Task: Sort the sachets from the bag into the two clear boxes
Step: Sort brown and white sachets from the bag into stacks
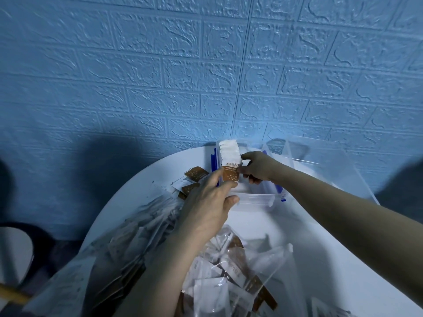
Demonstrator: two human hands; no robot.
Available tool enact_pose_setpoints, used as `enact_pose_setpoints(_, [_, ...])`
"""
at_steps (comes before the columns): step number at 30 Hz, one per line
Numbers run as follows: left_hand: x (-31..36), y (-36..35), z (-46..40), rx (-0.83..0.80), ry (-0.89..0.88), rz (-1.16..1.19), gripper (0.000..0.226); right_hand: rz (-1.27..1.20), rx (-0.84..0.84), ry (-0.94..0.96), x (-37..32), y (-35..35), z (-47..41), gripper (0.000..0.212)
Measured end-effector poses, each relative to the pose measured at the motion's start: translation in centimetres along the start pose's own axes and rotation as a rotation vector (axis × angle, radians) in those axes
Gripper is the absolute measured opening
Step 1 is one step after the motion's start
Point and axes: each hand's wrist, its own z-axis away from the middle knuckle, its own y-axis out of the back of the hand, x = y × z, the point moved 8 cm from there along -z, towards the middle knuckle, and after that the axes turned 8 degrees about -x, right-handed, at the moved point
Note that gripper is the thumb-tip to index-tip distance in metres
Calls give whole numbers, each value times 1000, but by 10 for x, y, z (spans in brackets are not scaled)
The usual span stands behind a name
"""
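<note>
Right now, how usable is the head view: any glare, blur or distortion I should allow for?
Head view: dim and blue-tinted, with wide-angle bending at the edges; a bright patch washes out the white tops of the sachet row; clear box walls are faint; the bag looks smeared; big shadows darken the wall's lower left.

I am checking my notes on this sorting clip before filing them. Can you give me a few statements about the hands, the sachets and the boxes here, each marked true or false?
1. Both hands hold a row of brown-and-white paper sachets over the clear plastic box with blue latches. True.
2. The left hand rests flat on the round white table. False: its fingers grip the sachet row.
3. Loose brown-and-white sachets lie on the table left of the box. True.
4. The wall behind is plain red. False: it is blue embossed brick-pattern wall.
5. The right hand pinches the row's right side. True.
6. The crinkled clear plastic bag nearest the camera is empty. False: sachets show inside.
</note>
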Motion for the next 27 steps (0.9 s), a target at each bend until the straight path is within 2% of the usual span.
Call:
enact_pose_setpoints(6, [8,7,7,-7,4,-72,43,38,40,8,-10,4,23,69])
enact_pose_setpoints(10, [23,21,22,58,-45,-137,40,438,259,174,-32,13,79,65])
enact_pose_setpoints(12, [31,21,38,80,-75,-168,41,494,361,295,-34,8,123,59])
enact_pose_setpoints(15, [45,15,74,84,-124,-188,40,398,417,386,-14,-3,183,39])
enact_pose_setpoints(18, [61,3,117,63,-238,-201,32,254,367,425,16,-24,222,16])
enact_pose_setpoints(20, [73,-12,144,-19,-331,-230,34,162,302,423,34,-44,237,3])
enact_pose_setpoints(22, [73,-27,164,-75,-354,-297,37,113,224,409,46,-67,246,5])
enact_pose_setpoints(23, [70,-30,170,-81,-328,-344,38,103,185,410,49,-78,249,16])
enact_pose_setpoints(25, [61,-31,178,-46,-232,-405,37,94,140,404,53,-94,254,38])
enact_pose_setpoints(27, [51,-28,183,14,-125,-390,38,133,154,384,51,-103,255,46])
